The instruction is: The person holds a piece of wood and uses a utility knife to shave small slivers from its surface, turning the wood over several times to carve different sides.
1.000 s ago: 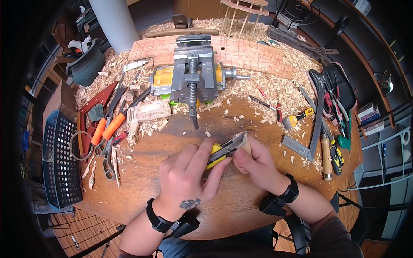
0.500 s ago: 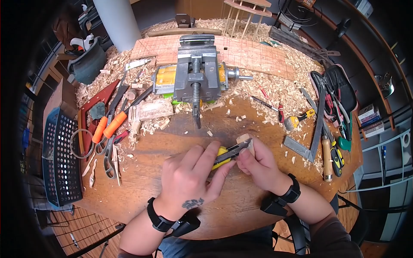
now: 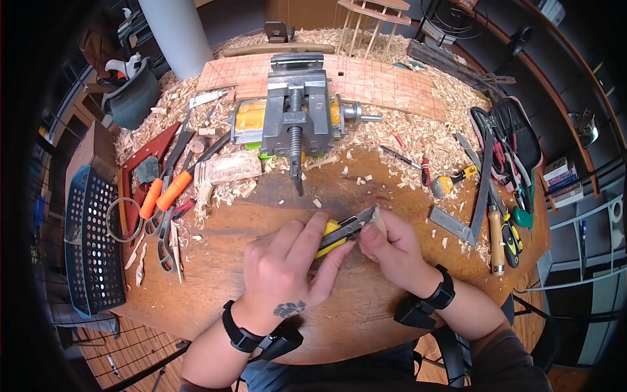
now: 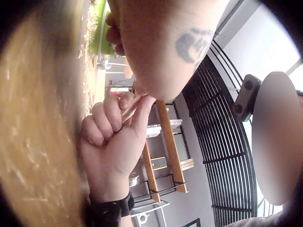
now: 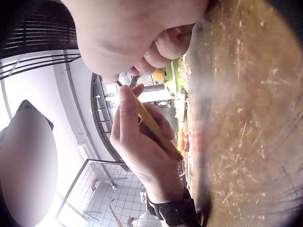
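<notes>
In the head view the left hand grips a yellow and grey utility knife, its metal front end pointing up and right. The right hand pinches a small pale piece of wood against the knife's tip, and its thumb lies by the blade. In the right wrist view the yellow knife body runs through the left hand. The left wrist view shows the right hand curled round the pale wood; much of the piece is hidden by fingers.
A metal vise stands behind the hands amid wood shavings. Orange-handled tools, scissors and a blue basket are at left. A metal square, a wooden-handled chisel and a tool pouch lie at right.
The knife and both hands have shifted slightly, first right and then a little back left. The wood's end, which showed above the knife half a second ago, is now mostly behind the blade.
</notes>
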Demonstrator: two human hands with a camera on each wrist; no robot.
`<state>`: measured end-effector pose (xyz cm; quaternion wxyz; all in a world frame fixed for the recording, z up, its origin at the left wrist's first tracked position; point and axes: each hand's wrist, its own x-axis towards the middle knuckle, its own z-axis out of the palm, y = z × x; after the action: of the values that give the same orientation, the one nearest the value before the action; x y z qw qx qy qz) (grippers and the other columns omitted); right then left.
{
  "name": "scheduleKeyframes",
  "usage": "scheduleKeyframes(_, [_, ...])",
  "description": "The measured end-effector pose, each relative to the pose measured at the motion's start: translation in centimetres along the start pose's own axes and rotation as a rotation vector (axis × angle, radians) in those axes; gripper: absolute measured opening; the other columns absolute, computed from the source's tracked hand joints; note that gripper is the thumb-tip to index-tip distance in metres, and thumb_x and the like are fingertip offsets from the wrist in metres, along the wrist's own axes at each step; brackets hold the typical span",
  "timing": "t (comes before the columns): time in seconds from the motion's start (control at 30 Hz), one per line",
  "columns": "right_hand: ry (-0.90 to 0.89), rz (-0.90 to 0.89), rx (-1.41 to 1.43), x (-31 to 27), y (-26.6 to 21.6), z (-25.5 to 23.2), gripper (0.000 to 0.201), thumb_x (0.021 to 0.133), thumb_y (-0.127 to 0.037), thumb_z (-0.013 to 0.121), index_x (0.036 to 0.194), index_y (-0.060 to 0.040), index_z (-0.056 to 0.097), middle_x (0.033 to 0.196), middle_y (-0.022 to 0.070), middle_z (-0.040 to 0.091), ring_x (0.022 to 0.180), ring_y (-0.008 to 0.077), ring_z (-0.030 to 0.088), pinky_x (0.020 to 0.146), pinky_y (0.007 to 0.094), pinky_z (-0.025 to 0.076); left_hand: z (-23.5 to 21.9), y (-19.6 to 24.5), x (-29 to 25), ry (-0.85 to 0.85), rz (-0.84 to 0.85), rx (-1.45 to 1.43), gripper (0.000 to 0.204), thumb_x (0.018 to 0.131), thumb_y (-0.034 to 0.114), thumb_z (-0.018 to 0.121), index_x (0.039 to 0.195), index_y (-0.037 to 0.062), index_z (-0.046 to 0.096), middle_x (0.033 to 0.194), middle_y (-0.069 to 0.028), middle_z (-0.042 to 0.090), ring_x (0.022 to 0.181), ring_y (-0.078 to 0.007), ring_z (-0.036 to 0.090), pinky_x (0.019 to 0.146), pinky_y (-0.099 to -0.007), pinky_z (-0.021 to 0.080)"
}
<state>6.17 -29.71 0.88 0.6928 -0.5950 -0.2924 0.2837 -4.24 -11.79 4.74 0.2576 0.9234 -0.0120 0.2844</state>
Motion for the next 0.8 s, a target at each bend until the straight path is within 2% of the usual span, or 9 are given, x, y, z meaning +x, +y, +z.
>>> scheduleKeyframes(0.1, [-0.03, 0.019, 0.028, -0.18, 0.34, 0.03, 0.032, 0.111, -0.032, 0.055, 0.118, -0.0019, 0.062, 0.101, -0.0014, 0.066, 0.094, 0.005, 0.057, 0.084, 0.0242, 0.049, 0.22, -0.43, 0.04, 0.008, 0.081, 0.03, 0.043, 0.081, 0.024, 0.086, 0.113, -0.0021, 0.073, 0.075, -0.0099, 0.064, 0.056, -0.0252, 0.065, 0.049, -0.0351, 0.052])
scheduleKeyframes(0.17, [-0.037, 0.018, 0.028, -0.14, 0.29, 0.21, 0.032, 0.112, -0.033, 0.053, 0.119, -0.0018, 0.061, 0.103, -0.0007, 0.066, 0.095, 0.0053, 0.057, 0.085, 0.0242, 0.049, 0.42, -0.67, -0.06, 0.007, 0.087, 0.032, 0.044, 0.08, 0.024, 0.086, 0.113, -0.002, 0.073, 0.074, -0.0097, 0.063, 0.055, -0.025, 0.065, 0.049, -0.0351, 0.052])
scheduleKeyframes(0.37, [0.003, 0.034, -0.078, -0.09, 0.21, 0.08, 0.031, 0.112, -0.032, 0.053, 0.116, -0.0027, 0.062, 0.086, -0.0039, 0.058, 0.082, 0.0042, 0.05, 0.072, 0.0246, 0.044, 0.48, -0.5, -0.06, 0.029, 0.076, 0.027, 0.043, 0.081, 0.023, 0.085, 0.113, -0.0021, 0.073, 0.075, -0.0102, 0.064, 0.056, -0.0254, 0.066, 0.05, -0.0351, 0.052])
scheduleKeyframes(0.43, [0.008, -0.013, -0.086, 0.1, -0.05, 0.21, 0.03, 0.112, -0.032, 0.054, 0.115, -0.0028, 0.063, 0.08, -0.0054, 0.052, 0.077, 0.0035, 0.045, 0.068, 0.0249, 0.041, 0.42, -0.32, -0.08, 0.041, 0.07, 0.022, 0.042, 0.082, 0.023, 0.085, 0.113, -0.0022, 0.073, 0.076, -0.0104, 0.065, 0.057, -0.0256, 0.066, 0.05, -0.0352, 0.053])
scheduleKeyframes(0.5, [-0.005, 0.012, -0.108, -0.02, 0.41, -0.37, 0.03, 0.112, -0.031, 0.054, 0.116, -0.0026, 0.063, 0.082, -0.004, 0.055, 0.078, 0.0041, 0.048, 0.069, 0.0253, 0.043, 0.23, 0.04, -0.11, 0.013, -0.005, -0.003, 0.039, 0.082, 0.019, 0.085, 0.113, -0.0005, 0.072, 0.078, -0.0113, 0.067, 0.064, -0.0277, 0.068, 0.057, -0.0361, 0.054])
scheduleKeyframes(0.6, [0.004, 0.01, -0.153, 0.02, 0.28, 0.0, 0.032, 0.112, -0.032, 0.052, 0.117, -0.0018, 0.063, 0.087, -0.0007, 0.061, 0.081, 0.0059, 0.053, 0.073, 0.0263, 0.046, 0.12, -0.05, -0.02, -0.007, 0.005, -0.001, 0.038, 0.083, 0.019, 0.085, 0.113, -0.0003, 0.072, 0.079, -0.0117, 0.067, 0.065, -0.0281, 0.069, 0.058, -0.0367, 0.054])
scheduleKeyframes(0.7, [0.018, -0.029, -0.175, 0.01, 0.19, 0.21, 0.034, 0.113, -0.032, 0.05, 0.118, -0.0008, 0.062, 0.093, 0.0027, 0.065, 0.085, 0.0083, 0.058, 0.077, 0.0278, 0.049, 0.31, -0.6, -0.02, -0.019, 0.082, 0.015, 0.043, 0.082, 0.022, 0.085, 0.114, -0.0028, 0.073, 0.075, -0.0114, 0.065, 0.057, -0.0265, 0.067, 0.051, -0.0357, 0.053])
scheduleKeyframes(0.8, [0.013, -0.03, -0.159, 0.01, 0.11, 0.42, 0.035, 0.113, -0.032, 0.05, 0.12, 0.0001, 0.062, 0.097, 0.0034, 0.067, 0.087, 0.0087, 0.059, 0.078, 0.0279, 0.05, 0.37, -0.52, 0.03, -0.015, 0.076, 0.011, 0.042, 0.082, 0.022, 0.085, 0.114, -0.0029, 0.073, 0.075, -0.0117, 0.066, 0.056, -0.0267, 0.067, 0.051, -0.0357, 0.053])
